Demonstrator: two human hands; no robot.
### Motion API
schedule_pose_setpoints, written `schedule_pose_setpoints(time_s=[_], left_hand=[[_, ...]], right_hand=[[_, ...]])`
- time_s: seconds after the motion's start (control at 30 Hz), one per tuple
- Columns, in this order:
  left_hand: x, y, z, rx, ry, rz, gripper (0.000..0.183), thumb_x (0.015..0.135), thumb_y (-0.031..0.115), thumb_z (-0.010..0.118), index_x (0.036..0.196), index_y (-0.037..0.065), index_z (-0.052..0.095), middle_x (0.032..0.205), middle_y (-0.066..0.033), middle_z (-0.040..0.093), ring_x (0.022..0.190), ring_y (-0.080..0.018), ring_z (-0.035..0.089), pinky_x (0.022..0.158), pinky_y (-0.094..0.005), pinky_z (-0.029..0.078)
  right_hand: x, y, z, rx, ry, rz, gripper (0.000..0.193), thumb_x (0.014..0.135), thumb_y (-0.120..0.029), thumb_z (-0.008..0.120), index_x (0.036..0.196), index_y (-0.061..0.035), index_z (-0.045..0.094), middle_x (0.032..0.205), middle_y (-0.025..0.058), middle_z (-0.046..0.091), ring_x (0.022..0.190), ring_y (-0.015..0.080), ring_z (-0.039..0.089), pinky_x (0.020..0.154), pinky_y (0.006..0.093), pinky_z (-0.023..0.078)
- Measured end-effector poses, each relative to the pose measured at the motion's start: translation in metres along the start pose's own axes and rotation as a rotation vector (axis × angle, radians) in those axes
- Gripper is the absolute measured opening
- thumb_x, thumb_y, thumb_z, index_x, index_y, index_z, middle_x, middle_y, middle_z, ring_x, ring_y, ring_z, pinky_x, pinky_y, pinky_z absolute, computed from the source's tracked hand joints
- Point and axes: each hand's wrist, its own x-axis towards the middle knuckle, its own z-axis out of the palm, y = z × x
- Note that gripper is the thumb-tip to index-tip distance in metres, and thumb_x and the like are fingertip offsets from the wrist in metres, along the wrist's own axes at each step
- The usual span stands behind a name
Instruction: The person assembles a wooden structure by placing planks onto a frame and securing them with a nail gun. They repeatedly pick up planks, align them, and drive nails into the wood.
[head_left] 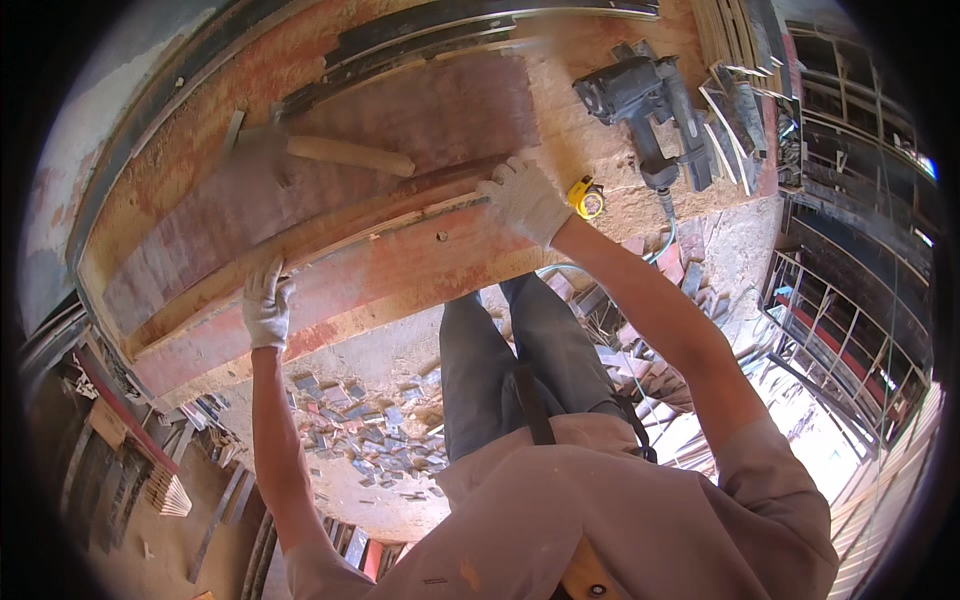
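A long, narrow wooden board [370, 262] with a worn reddish face lies along the near side of the workbench. My left hand [267, 305], in a white work glove, grips its edge toward the left end. Farther right, my right hand [527, 200], gloved too, has its fingers curled over the far edge of the board. A hammer [350, 155] with a pale wooden handle rests beyond the board, between my hands. Just right of my right hand sits a yellow tape measure [587, 198]. Behind that, a black nail gun [640, 110] lies with its air hose attached.
Dark wooden strips [420, 45] lie along the bench's far side. More thin strips [735, 125] are stacked at the right end. Small wood offcuts [375, 425] litter the floor below. A metal rack [825, 310] stands at the right, and a green-blue hose [665, 245] hangs off the bench.
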Motion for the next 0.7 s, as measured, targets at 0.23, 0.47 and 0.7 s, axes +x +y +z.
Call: schedule_pose_setpoints(time_s=[0.23,0.47,0.7], left_hand=[[-0.001,-0.010,0.010,0.106,0.049,0.020,0.048,0.087,0.013,0.072,0.135,0.014,0.062,0.131,-0.0109,0.066,0.120,-0.0340,0.061,0.110,-0.0479,0.045],[0.001,-0.031,0.003,0.184,-0.035,-0.073,0.045,0.086,0.007,0.071,0.129,0.009,0.063,0.120,-0.0175,0.068,0.115,-0.0379,0.061,0.102,-0.0486,0.047],[0.008,-0.030,0.000,0.314,-0.064,0.028,0.038,0.088,0.010,0.070,0.125,0.007,0.060,0.129,-0.0180,0.063,0.117,-0.0398,0.060,0.098,-0.0490,0.049]], right_hand=[[-0.012,-0.007,0.011,-0.089,0.333,0.028,0.061,0.079,-0.046,0.071,0.129,-0.0118,0.061,0.122,0.0092,0.057,0.114,0.0281,0.051,0.097,0.0469,0.041],[0.015,-0.027,0.011,-0.059,0.220,0.064,0.042,0.086,-0.027,0.062,0.125,-0.0101,0.064,0.109,0.0077,0.061,0.106,0.0260,0.053,0.089,0.0435,0.042],[0.004,-0.025,-0.002,0.029,0.240,0.195,0.044,0.091,-0.030,0.063,0.129,-0.0092,0.060,0.114,0.0099,0.062,0.108,0.0285,0.054,0.096,0.0453,0.042]])
